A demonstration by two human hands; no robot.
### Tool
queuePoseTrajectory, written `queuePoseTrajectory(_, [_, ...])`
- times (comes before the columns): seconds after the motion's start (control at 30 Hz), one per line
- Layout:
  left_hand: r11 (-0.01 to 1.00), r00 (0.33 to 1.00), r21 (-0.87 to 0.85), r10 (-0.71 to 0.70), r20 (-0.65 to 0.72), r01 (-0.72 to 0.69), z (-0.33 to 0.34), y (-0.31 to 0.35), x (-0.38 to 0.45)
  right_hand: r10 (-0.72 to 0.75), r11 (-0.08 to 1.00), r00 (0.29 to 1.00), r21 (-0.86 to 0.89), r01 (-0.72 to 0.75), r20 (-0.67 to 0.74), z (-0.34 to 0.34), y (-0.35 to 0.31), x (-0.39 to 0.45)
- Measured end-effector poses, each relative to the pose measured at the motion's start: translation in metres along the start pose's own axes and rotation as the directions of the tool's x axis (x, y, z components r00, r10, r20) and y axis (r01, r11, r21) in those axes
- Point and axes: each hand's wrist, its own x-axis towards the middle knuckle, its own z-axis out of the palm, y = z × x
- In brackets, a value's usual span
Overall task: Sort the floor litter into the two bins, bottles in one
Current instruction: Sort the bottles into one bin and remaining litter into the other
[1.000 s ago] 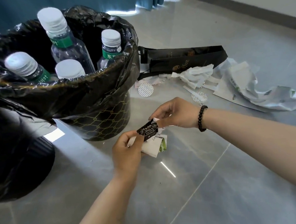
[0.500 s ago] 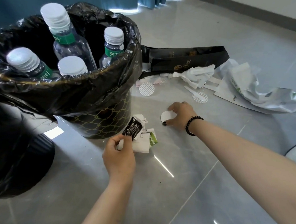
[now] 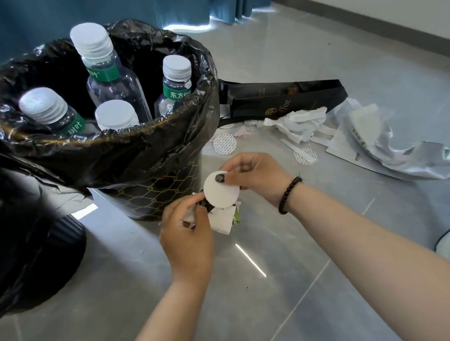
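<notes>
Hands meet in the middle of the view, just in front of the bottle bin. The right hand [image 3: 253, 176] pinches a white round disc [image 3: 221, 189] between the thumb and the fingers, with the thumb lying on the face of the disc. The left hand [image 3: 187, 233] is curled round a bundle of paper scraps [image 3: 223, 220], white with a small green part and a dark wrapper in it. The disc touches the top of this bundle. A black bead bracelet [image 3: 288, 195] is on the right wrist.

On the left, the bottle bin [image 3: 152, 198] has a black liner bag [image 3: 128, 152] folded over its rim, and four clear bottles with white caps stand inside it: a tall bottle [image 3: 104, 72] at the far side, a right bottle [image 3: 176, 86], a left bottle [image 3: 51, 112] and a near bottle [image 3: 116, 116]. A second bin [image 3: 25, 248], dark and also with a black bag, is at the left edge, near the camera.

On the grey floor [image 3: 278, 285], on the far right of the hands, more litter lies: a black coffee bag [image 3: 282, 98], torn white paper strips [image 3: 300, 125], a crumpled silver wrapper [image 3: 391, 149], and two patterned round seals, one [image 3: 225, 144] near the bottle bin and another [image 3: 305, 156] well to the right of it.
</notes>
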Motion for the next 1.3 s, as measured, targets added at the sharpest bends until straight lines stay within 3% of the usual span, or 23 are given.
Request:
queuePoseTrajectory(0.13, [0.948,0.973,-0.225,-0.232,-0.008,0.224,0.0,-0.005,-0.004,-0.011,0.999,1.0,-0.031,0.012,0.005,0.013,0.013,0.004])
queuePoseTrajectory(0.23, [0.967,0.972,-0.112,-0.233,-0.007,0.231,-0.003,-0.008,-0.001,-0.009,0.997,1.0,-0.075,0.009,0.012,0.014,0.019,0.01])
queuePoseTrajectory(0.3, [0.971,0.972,-0.058,-0.234,-0.008,0.233,-0.003,-0.012,0.003,-0.104,0.975,0.976,-0.212,0.062,-0.194,0.009,0.026,0.029])
queuePoseTrajectory(0.37, [0.969,0.969,-0.041,-0.245,-0.01,0.245,-0.002,-0.014,0.006,-0.196,0.911,0.878,-0.411,-0.002,-0.438,-0.005,0.032,0.059])
queuePoseTrajectory(0.47, [0.963,0.963,-0.037,-0.267,-0.026,0.266,-0.002,-0.019,0.011,-0.001,0.923,0.791,-0.304,-0.234,-0.612,-0.024,0.036,0.107])
queuePoseTrajectory(0.53, [0.954,0.955,-0.064,-0.296,-0.015,0.294,-0.002,-0.022,0.012,0.106,0.869,0.796,-0.333,-0.366,-0.596,-0.029,0.038,0.133])
queuePoseTrajectory(0.7, [0.949,0.952,-0.076,-0.304,0.037,0.306,-0.008,-0.026,0.022,0.027,0.711,0.859,-0.593,-0.377,-0.512,-0.009,0.041,0.159])
queuePoseTrajectory(0.87, [0.955,0.957,-0.063,-0.286,0.047,0.288,-0.014,-0.03,0.023,0.013,0.835,0.872,-0.474,-0.279,-0.49,-0.004,0.055,0.143])
queuePoseTrajectory(0.93, [0.952,0.956,-0.088,-0.29,0.038,0.292,-0.012,-0.027,0.019,-0.02,0.822,0.897,-0.518,-0.236,-0.441,-0.007,0.057,0.135])
queuePoseTrajectory(1.03, [0.938,0.948,-0.134,-0.317,0.044,0.32,-0.007,-0.024,0.012,0.032,0.711,0.932,-0.647,-0.276,-0.361,-0.008,0.053,0.137])
queuePoseTrajectory(1.1, [0.931,0.941,-0.139,-0.334,0.055,0.338,-0.004,-0.024,0.009,0.073,0.647,0.918,-0.682,-0.341,-0.39,-0.004,0.049,0.144])
queuePoseTrajectory(1.2, [0.933,0.942,-0.133,-0.332,0.045,0.335,-0.003,-0.026,0.011,0.13,0.684,0.839,-0.565,-0.462,-0.529,0.004,0.046,0.15])
queuePoseTrajectory(1.3, [0.936,0.946,-0.138,-0.323,0.023,0.323,-0.006,-0.026,0.02,0.156,0.693,0.8,-0.512,-0.507,-0.58,0.012,0.047,0.155])
